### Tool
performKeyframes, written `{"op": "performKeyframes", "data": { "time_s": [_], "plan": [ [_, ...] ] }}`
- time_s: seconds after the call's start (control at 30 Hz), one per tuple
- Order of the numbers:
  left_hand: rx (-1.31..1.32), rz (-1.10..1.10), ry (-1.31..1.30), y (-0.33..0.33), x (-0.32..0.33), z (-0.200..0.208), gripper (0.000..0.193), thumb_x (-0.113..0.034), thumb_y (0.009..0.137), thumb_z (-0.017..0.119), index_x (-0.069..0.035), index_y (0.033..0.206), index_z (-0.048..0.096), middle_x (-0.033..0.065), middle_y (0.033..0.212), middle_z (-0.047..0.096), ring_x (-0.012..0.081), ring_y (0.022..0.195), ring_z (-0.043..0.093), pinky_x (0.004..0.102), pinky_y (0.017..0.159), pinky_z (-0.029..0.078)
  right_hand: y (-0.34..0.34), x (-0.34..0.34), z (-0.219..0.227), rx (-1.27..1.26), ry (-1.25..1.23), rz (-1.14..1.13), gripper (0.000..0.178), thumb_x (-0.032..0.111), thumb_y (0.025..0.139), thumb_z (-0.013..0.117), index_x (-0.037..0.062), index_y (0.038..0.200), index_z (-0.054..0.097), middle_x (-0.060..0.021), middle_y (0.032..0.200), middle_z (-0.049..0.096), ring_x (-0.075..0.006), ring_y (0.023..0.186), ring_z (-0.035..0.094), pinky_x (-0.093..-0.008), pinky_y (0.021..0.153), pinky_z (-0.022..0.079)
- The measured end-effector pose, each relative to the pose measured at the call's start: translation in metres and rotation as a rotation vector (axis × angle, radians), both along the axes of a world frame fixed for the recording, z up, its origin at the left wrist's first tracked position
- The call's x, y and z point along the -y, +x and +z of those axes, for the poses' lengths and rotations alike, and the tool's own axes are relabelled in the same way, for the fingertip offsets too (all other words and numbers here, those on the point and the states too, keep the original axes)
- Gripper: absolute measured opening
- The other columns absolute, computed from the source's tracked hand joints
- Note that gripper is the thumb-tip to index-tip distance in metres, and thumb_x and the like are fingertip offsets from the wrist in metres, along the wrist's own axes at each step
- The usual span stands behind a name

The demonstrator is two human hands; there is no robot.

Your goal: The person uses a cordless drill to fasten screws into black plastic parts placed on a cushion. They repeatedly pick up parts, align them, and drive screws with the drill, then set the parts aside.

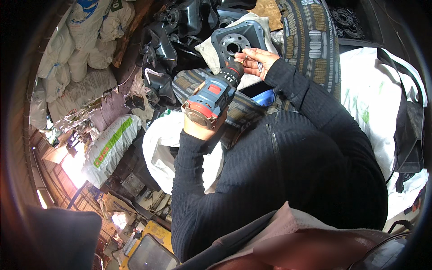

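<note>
My left hand (pixel 199 130) is wrapped round the grip of a blue and red cordless drill (pixel 217 92), with its chuck pointing away from me. Just past the chuck, my right hand (pixel 266 59) has its fingers bent together around small shiny metal screws (pixel 259 66). Close to those fingertips is a dark grey moulded housing (pixel 217 37) with a round flange (pixel 238 39), drilled with holes around a central opening. It rests tilted on a pale cloth-like piece (pixel 207 54). The drill's tip is partly hidden by my right fingers.
Several similar dark housings (pixel 157 51) are heaped at the far left. Striped patterned fabric (pixel 310 45) covers a rounded form on the right. White sacks (pixel 366 90) stand right, with more stacked sacks (pixel 85 40) left. A white open bag (pixel 159 150) sits below the drill.
</note>
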State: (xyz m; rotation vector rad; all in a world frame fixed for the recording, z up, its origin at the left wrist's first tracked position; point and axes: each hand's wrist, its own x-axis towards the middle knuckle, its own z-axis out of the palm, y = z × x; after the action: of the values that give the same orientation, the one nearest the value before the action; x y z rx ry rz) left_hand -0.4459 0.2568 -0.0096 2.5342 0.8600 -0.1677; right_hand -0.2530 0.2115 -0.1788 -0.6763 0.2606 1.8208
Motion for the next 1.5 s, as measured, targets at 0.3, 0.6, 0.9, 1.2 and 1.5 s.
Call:
{"op": "performKeyframes", "data": {
  "time_s": [0.3,0.6,0.9,1.2,1.5],
  "plan": [
    [-0.043,0.089,-0.16,0.003,0.005,-0.002,0.07,-0.018,0.071,0.074,-0.004,0.131,0.04,0.0129,0.116,0.059,0.0245,0.1,0.063,0.0309,0.088,0.049,-0.005,0.001,-0.006,0.035,-0.077,0.045,0.025,0.025,0.092,0.055,0.0032,0.106,0.055,-0.0097,0.1,0.064,-0.017,0.086,0.065,-0.0297,0.072,0.056],
    [-0.014,0.078,-0.101,0.008,-0.022,-0.012,0.031,-0.012,0.07,0.068,-0.007,0.099,0.061,0.0111,0.088,0.064,0.0303,0.083,0.063,0.0374,0.073,0.05,0.006,0.0,-0.056,0.389,-0.212,-0.117,0.025,0.028,0.092,0.056,0.0093,0.108,0.062,0.0082,0.065,0.046,-0.0011,0.045,0.035,-0.0174,0.041,0.033],
    [-0.356,0.124,-0.233,0.021,-0.046,-0.028,0.062,-0.017,0.066,0.07,-0.002,0.122,0.048,0.0197,0.113,0.058,0.0315,0.098,0.061,0.0364,0.087,0.048,-0.006,-0.02,-0.057,0.642,-0.214,0.039,0.031,0.032,0.077,0.074,0.005,0.091,0.068,0.0013,0.071,0.059,-0.0063,0.056,0.048,-0.0222,0.051,0.04],
    [-0.331,-0.052,-0.197,0.05,-0.057,-0.021,0.051,-0.014,0.069,0.068,-0.003,0.116,0.052,0.015,0.105,0.062,0.029,0.093,0.063,0.0356,0.083,0.049,-0.017,-0.019,-0.07,0.824,-0.174,0.002,0.028,0.029,0.078,0.074,0.0032,0.088,0.067,-0.0041,0.077,0.065,-0.0078,0.069,0.057,-0.0224,0.063,0.045],
    [-0.36,-0.061,-0.303,0.061,-0.06,-0.023,0.041,-0.011,0.068,0.063,-0.006,0.109,0.057,0.013,0.1,0.062,0.0298,0.096,0.06,0.0389,0.088,0.046,-0.014,-0.02,-0.054,0.719,-0.175,-0.056,0.019,0.019,0.082,0.07,0.0012,0.088,0.065,0.0013,0.076,0.062,-0.0044,0.07,0.052,-0.0197,0.065,0.043]
  ]
}}
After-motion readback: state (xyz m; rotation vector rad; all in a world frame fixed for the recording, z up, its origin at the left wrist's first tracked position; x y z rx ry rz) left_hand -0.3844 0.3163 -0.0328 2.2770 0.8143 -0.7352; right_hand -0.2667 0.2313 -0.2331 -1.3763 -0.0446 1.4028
